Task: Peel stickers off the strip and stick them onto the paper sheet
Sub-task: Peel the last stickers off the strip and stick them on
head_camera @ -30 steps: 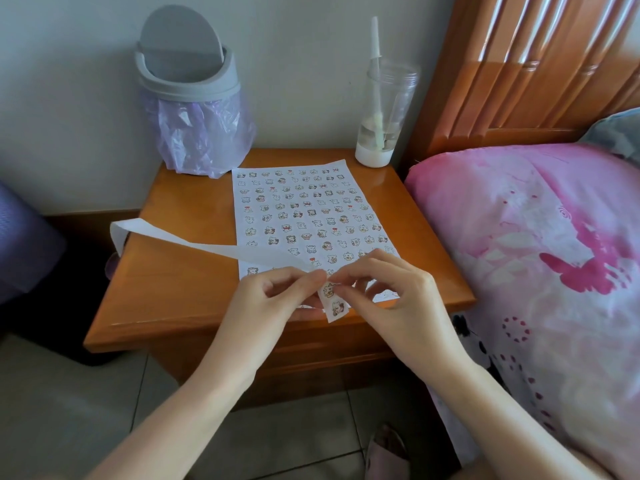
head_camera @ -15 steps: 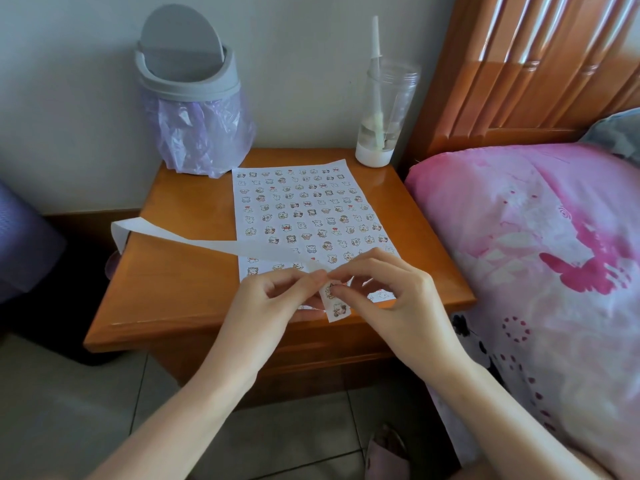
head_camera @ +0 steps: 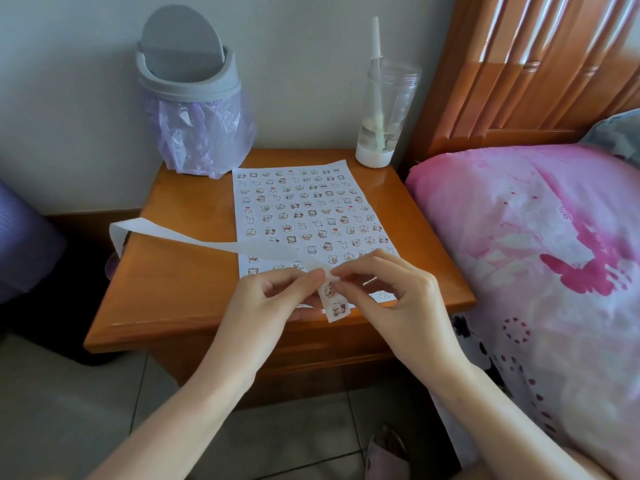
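Observation:
A white paper sheet (head_camera: 304,209) covered with rows of small cartoon stickers lies on the wooden nightstand (head_camera: 180,296). A long white sticker strip (head_camera: 194,239) trails from the table's left edge across to my hands; its short end (head_camera: 334,303) with two stickers hangs down. My left hand (head_camera: 273,299) pinches the strip at the bend. My right hand (head_camera: 384,292) pinches at the strip's upper sticker with thumb and forefinger. Both hands hover over the sheet's near edge.
A grey swing-lid bin (head_camera: 190,95) with a purple bag stands at the back left. A clear plastic cup (head_camera: 384,112) with a straw stands at the back right. A pink bed cover (head_camera: 540,265) and wooden headboard (head_camera: 533,64) lie right.
Both hands have stayed in place, with the fingers working at the strip's bend. The hanging end has shifted slightly.

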### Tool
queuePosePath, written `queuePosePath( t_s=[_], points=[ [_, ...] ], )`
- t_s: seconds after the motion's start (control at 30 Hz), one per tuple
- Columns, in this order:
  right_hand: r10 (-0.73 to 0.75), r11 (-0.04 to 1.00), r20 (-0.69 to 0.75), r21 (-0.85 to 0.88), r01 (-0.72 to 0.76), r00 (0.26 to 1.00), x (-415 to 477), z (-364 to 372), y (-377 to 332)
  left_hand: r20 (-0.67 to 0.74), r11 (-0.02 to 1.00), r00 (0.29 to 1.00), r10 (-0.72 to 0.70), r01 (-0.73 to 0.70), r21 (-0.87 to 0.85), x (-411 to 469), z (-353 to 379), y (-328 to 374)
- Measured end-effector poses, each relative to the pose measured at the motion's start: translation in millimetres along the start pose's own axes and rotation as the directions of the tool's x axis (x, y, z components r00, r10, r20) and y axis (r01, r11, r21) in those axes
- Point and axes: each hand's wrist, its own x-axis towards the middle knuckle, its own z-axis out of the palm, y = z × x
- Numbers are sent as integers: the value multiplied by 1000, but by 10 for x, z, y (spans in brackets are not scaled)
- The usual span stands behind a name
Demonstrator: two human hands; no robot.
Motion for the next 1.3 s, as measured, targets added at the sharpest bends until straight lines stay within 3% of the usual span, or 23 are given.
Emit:
queuePosePath(
  t_s=[0.73, 1.07, 1.3],
  points=[
    [10, 1000, 58, 6, -10, 998, 15, -28, -7, -28, 999, 1000, 3, -2, 36, 12, -8, -41],
    [-119, 991, 42, -57, 122, 992, 1, -15, -7, -10, 999, 999, -38, 38, -17, 25, -26, -36],
    [-126, 976, 15, -176, 127, 992, 5, -14, 2, -13, 999, 999, -40, 40, 1, 25, -19, -49]
  ],
)
